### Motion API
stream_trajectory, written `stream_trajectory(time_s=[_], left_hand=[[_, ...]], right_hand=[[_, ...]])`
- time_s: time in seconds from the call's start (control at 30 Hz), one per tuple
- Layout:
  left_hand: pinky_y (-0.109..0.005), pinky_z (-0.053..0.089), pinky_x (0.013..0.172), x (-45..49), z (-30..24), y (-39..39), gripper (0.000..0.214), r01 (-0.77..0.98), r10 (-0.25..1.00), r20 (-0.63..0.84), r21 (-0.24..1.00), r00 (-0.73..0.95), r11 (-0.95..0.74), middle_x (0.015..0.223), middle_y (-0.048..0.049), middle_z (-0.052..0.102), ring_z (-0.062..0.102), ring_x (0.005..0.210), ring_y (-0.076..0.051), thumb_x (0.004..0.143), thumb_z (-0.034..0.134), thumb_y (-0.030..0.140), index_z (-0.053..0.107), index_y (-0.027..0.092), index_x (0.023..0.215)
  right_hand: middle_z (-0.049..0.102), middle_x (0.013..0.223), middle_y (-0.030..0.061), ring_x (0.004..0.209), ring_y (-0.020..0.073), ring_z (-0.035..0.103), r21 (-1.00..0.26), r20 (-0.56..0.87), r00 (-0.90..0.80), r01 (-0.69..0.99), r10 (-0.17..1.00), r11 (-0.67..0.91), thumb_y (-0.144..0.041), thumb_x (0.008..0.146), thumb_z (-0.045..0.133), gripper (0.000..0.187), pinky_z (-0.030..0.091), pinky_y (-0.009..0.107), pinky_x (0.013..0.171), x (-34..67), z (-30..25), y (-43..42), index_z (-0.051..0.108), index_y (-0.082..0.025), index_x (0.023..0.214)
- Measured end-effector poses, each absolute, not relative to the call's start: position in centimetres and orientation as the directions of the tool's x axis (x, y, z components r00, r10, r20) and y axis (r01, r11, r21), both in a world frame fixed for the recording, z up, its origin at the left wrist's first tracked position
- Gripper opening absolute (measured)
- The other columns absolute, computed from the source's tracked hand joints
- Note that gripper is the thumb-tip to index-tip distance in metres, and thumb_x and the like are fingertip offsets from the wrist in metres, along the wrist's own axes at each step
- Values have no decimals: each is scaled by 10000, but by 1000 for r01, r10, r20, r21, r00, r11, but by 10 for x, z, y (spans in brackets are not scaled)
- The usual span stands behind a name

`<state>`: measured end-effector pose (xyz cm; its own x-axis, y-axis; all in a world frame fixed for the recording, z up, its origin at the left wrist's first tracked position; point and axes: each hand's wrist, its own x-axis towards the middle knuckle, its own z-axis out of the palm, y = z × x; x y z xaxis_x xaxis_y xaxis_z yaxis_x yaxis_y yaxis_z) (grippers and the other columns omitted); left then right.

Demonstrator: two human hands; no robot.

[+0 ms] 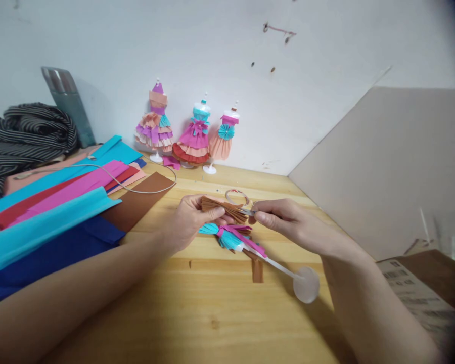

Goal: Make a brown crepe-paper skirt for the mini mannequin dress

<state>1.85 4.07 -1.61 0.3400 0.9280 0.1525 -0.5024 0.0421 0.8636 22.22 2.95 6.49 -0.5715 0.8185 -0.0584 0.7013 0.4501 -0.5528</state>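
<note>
My left hand is closed on a fan-like piece of pleated brown crepe paper, the thumb pressed on its folds. My right hand grips a slim grey metal tool. Its pointed end meets the right edge of the pleats; my fingers hide the rest, so its exact kind is unclear. Just below my hands, a small doll-dress stand lies on its side, dressed in turquoise paper with a magenta strip. Its round clear base points toward the lower right.
Three paper-dressed stands are upright by the wall. Coloured crepe sheets and a thin cord cover the left side, near striped cloth and a bottle. A ring-shaped roll lies behind my hands; a cardboard box is right.
</note>
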Motion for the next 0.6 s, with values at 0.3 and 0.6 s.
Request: stream_trajectory(time_s=[0.3,0.6], left_hand=[[-261,532,603,19,-18,41,233,-480,931,147,877,334,34,675,-55,713,656,605,-151,612,803,303,727,129,748],[-234,526,584,20,-20,41,217,-478,928,131,876,349,56,657,-45,715,653,588,-138,607,805,289,726,133,735]], right_hand=[[567,675,29,627,161,501,-457,-38,-554,749,831,479,-554,914,335,478,374,275,575,217,64,25,575,-181,737],[595,712,43,657,177,523,-468,-83,-529,769,844,436,-519,913,345,449,382,294,600,216,63,26,586,-177,751]])
